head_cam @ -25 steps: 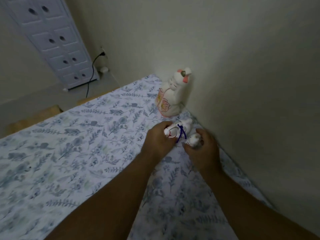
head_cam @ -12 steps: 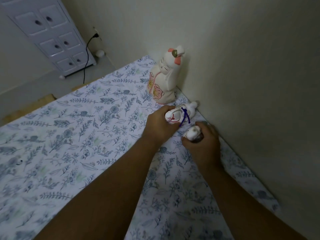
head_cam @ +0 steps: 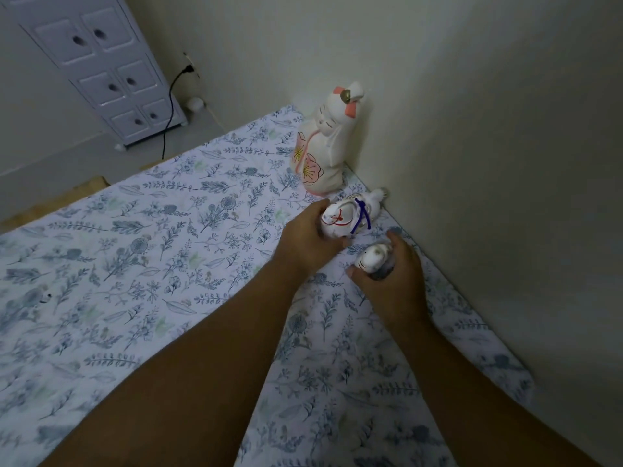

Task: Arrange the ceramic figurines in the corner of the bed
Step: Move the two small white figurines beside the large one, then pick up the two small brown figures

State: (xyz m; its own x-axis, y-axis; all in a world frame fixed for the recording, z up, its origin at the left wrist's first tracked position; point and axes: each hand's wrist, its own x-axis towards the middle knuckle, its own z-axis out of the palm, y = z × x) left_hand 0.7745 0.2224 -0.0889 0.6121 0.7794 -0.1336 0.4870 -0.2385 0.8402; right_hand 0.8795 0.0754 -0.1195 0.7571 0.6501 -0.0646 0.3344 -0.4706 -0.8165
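Beside the tall figurine (head_cam: 323,146), the left hand (head_cam: 308,241) is gripping a corded cat (head_cam: 350,217) and the right hand (head_cam: 392,278) a small cat (head_cam: 371,259); on soft bedding (head_cam: 168,230) either may be tipping over and knocking together.

This is a bedroom in a home. A bed (head_cam: 141,251) covered by a white sheet printed with blue-grey leaves and flowers fills the lower and middle frame, pushed into a corner of plain cream walls (head_cam: 488,129) on the right. At upper left stands a white chest of small drawers (head_cam: 101,65) on a pale floor, with a black cable (head_cam: 170,109) plugged into a wall socket (head_cam: 191,64) beside it.
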